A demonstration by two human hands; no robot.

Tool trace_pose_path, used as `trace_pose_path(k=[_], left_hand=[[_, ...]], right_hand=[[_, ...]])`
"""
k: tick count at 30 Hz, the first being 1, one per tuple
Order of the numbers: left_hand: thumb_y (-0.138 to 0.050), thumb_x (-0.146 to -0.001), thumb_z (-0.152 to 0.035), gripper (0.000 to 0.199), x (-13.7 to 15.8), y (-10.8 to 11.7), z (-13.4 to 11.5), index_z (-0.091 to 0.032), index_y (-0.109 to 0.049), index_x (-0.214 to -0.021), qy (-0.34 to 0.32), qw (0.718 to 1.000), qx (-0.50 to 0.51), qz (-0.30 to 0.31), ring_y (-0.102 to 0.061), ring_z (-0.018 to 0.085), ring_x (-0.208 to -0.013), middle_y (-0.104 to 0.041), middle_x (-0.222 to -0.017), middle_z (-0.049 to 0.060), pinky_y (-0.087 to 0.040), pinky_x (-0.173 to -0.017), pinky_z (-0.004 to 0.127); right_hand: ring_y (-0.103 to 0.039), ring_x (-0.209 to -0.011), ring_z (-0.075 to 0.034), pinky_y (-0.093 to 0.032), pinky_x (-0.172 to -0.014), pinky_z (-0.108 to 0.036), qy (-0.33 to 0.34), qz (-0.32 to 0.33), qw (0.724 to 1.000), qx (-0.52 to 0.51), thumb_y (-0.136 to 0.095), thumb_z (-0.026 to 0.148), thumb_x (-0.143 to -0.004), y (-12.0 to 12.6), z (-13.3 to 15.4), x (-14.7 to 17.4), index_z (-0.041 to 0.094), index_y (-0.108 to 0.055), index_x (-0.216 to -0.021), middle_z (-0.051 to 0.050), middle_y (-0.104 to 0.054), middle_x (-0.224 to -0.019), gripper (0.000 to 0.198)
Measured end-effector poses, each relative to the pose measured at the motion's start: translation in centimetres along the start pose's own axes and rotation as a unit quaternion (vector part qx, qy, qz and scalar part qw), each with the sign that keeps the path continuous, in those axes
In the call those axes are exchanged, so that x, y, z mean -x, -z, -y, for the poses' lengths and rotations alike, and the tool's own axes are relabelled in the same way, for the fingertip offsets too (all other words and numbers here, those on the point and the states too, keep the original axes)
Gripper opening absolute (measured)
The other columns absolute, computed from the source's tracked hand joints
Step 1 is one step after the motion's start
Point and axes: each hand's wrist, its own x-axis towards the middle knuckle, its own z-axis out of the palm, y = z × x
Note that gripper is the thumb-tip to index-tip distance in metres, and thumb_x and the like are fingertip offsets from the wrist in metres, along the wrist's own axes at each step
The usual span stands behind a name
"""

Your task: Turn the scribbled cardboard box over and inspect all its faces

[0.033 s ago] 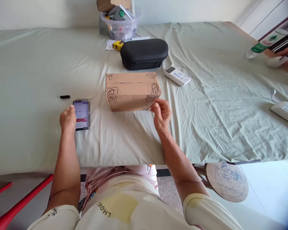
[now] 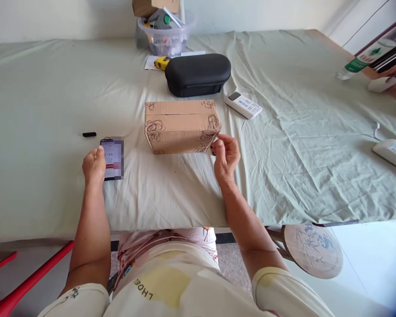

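Note:
A cardboard box (image 2: 181, 125) with dark scribbles on its corners lies on the cloth-covered table (image 2: 53, 88) in front of me. My right hand (image 2: 226, 156) is at the box's near right corner, fingers pinched on what looks like a small dark pen whose tip (image 2: 213, 152) touches the box. My left hand (image 2: 94, 166) rests on the left edge of a phone (image 2: 112, 158) lying flat with its screen lit. A small black cap (image 2: 89, 134) lies just behind the phone.
Behind the box are a black zip case (image 2: 198, 74), a white remote (image 2: 243, 105), a yellow tape measure (image 2: 161, 63) and a plastic tub (image 2: 166, 35). Another person's hand (image 2: 394, 81) works at far right near a second remote (image 2: 392, 154). A stool (image 2: 313, 248) stands below right.
My right hand has shifted a little to the right and its fingers have curled tighter at the box corner. The left hand and phone stay put.

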Motion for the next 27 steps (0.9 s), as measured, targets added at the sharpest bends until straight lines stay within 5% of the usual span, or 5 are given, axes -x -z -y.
trace_pose_path(k=[3,6,14,17,27], left_hand=[[-0.062,-0.085,-0.053,0.030,0.8,-0.1,-1.7,-0.024,-0.058,-0.078,-0.006,0.996,-0.044,-0.080,-0.060,0.041,-0.126,-0.067,-0.093,0.013,-0.038,-0.122,0.068],[-0.064,-0.088,-0.054,0.042,1.6,-0.7,-4.2,-0.020,-0.066,-0.113,-0.068,0.993,-0.013,-0.093,-0.048,0.041,-0.148,-0.063,-0.139,0.022,-0.027,-0.132,0.066],[-0.049,-0.088,-0.091,0.099,6.7,-7.3,-12.7,-0.024,-0.038,-0.160,-0.181,0.942,0.245,0.137,-0.051,0.031,-0.153,-0.054,-0.159,0.017,-0.037,-0.132,0.048],[-0.062,-0.087,-0.084,0.103,8.6,-10.1,-12.6,-0.023,-0.029,-0.163,-0.219,0.911,0.301,0.178,-0.040,0.029,-0.161,-0.042,-0.169,0.020,-0.033,-0.134,0.044],[-0.082,-0.081,-0.041,0.074,8.9,-12.0,-8.3,-0.016,-0.052,-0.143,-0.137,0.970,0.140,0.142,-0.069,0.033,-0.130,-0.069,-0.140,0.021,-0.056,-0.112,0.047]], right_hand=[[-0.068,-0.100,-0.021,-0.060,-0.092,-0.041,0.011,-0.086,0.995,0.050,-0.042,0.062,-0.105,0.5,-1.2,-1.0,0.028,-0.059,-0.132,-0.008,-0.065,-0.110,0.047],[-0.067,-0.115,-0.024,-0.059,-0.098,-0.046,0.012,-0.102,0.992,0.070,-0.044,0.061,-0.105,0.7,-1.7,-1.5,0.026,-0.058,-0.135,-0.012,-0.064,-0.126,0.049],[-0.065,-0.125,-0.028,-0.058,-0.101,-0.043,-0.016,0.062,0.997,0.044,-0.044,0.068,-0.103,-0.1,-1.2,-0.7,0.024,-0.050,-0.148,-0.015,-0.065,-0.137,0.063],[-0.068,-0.112,-0.026,-0.059,-0.097,-0.041,-0.028,0.108,0.992,0.065,-0.046,0.069,-0.102,-0.5,-1.5,-0.5,0.023,-0.054,-0.142,-0.013,-0.068,-0.124,0.061],[-0.067,-0.091,-0.019,-0.061,-0.093,-0.041,-0.061,0.119,0.986,0.100,-0.062,0.033,-0.091,-0.8,-1.4,0.0,0.025,-0.048,-0.151,-0.008,-0.070,-0.119,0.062]])
